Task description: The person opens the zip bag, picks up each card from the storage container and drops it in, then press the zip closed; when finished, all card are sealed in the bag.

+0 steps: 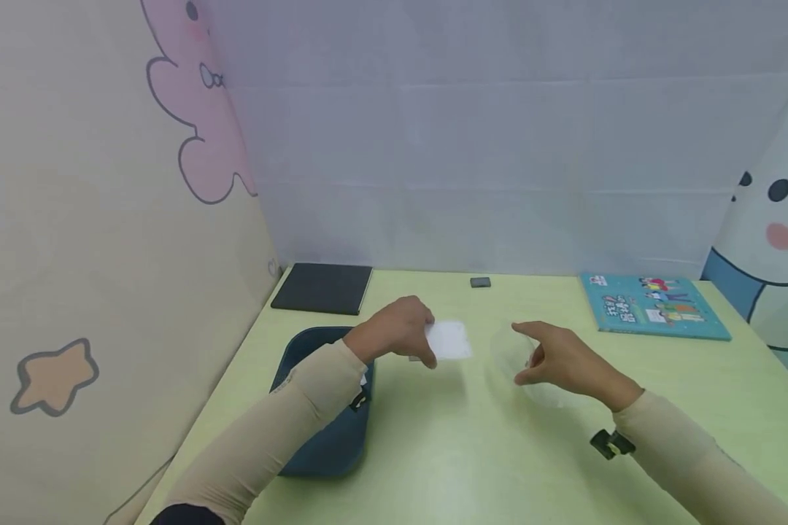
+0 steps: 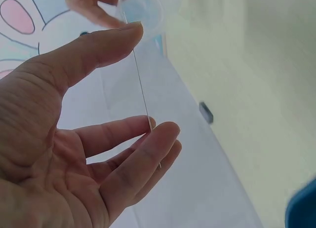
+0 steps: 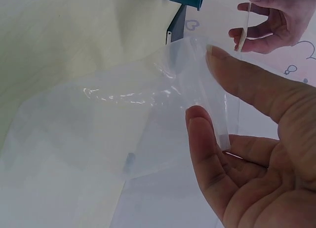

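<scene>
My left hand [image 1: 427, 337] pinches a thin white card [image 1: 448, 340] by its edges between thumb and fingers, above the middle of the green table [image 1: 433, 452]. In the left wrist view the card [image 2: 142, 90] shows edge-on as a thin line. To the right of it, my right hand [image 1: 522, 355] holds a clear plastic bag [image 1: 508, 350] by its mouth. In the right wrist view the bag [image 3: 123, 119] hangs open between my thumb and a finger, its opening turned toward the card [image 3: 243, 28]. Card and bag are a short gap apart.
A dark blue tray [image 1: 322, 445] lies under my left forearm. At the back of the table are a black pad [image 1: 322, 287] on the left, a small grey object [image 1: 480, 282] in the middle and a teal picture book [image 1: 653, 306] on the right. Panels wall in the table.
</scene>
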Demonstrator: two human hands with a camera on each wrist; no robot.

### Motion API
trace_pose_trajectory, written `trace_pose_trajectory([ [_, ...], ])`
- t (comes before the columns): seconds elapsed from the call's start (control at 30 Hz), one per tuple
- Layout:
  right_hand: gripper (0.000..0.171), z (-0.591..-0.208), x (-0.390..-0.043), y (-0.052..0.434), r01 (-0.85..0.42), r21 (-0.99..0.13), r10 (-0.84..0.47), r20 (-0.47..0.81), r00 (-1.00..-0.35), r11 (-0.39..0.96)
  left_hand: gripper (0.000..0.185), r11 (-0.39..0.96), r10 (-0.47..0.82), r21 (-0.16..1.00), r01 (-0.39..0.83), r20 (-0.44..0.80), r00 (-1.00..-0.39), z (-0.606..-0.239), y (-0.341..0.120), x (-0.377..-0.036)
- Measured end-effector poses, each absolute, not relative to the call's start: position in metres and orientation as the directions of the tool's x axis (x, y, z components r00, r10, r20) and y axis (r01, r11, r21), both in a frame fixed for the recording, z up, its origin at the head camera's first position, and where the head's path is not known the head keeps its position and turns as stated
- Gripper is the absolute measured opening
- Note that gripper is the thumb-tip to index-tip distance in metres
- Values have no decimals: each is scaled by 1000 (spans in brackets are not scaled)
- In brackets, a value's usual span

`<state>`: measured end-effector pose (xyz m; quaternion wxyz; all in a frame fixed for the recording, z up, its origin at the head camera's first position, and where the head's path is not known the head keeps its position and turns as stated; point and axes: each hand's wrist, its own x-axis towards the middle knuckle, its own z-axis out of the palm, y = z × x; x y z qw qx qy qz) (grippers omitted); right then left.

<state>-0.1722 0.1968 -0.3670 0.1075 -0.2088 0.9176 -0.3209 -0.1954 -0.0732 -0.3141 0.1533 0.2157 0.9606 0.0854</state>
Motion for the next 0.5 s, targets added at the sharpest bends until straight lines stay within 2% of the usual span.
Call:
trace_pose_trajectory([
  [0.2,88,-366,-173,194,-306,-640,-450,-70,-890,705,36,876,478,215,433,-250,-842,-313,-40,-192],
  [0.37,87,-366,-171,193,-285,-660,-434,-70,-898,695,34,884,468,134,448,-250,-848,-315,-19,-189],
  [0.5,86,-367,-169,191,-298,-680,-447,-50,-893,670,34,906,422,89,414,-278,-863,-318,-7,-187],
])
